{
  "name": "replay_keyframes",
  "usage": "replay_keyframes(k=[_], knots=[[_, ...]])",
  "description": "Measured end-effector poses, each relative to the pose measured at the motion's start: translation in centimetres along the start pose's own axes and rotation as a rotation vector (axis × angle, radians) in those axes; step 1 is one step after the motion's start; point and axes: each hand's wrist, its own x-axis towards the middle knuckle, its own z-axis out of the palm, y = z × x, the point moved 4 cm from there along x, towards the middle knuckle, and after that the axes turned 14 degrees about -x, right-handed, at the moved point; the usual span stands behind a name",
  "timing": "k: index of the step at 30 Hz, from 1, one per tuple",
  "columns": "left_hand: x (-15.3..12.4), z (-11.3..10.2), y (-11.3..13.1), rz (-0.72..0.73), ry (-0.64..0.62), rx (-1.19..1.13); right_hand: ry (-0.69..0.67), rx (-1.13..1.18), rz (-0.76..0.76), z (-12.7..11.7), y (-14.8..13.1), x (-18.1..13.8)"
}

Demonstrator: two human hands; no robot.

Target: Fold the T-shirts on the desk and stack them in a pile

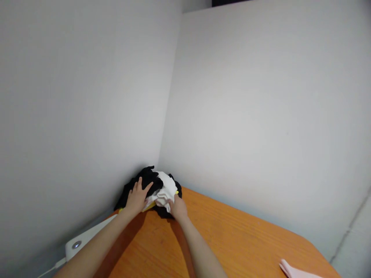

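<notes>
A heap of black and white clothes [158, 186] lies in the far corner of an orange wooden table [232, 239], with a strip of yellow showing under it. My left hand [137, 197] rests flat on the black cloth, fingers spread. My right hand [177, 206] is at the heap's right side, its fingers curled into the white cloth.
Two white walls meet right behind the heap. A white device with a round button [77, 244] and a cable sits off the table's left edge. A pale pink item [292, 270] lies at the table's near right edge.
</notes>
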Motion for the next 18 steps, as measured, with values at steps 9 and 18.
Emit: replay_keyframes(k=[9, 18], knots=[[0.3, -0.3, -0.9, -0.069, -0.016, 0.002, 0.519, 0.493, -0.128, -19.7, -1.5, 6.9], [0.8, 1.5, -1.1, -0.056, -0.006, -0.034, 0.791, 1.05, -0.375, -29.8, 0.9, 2.5]])
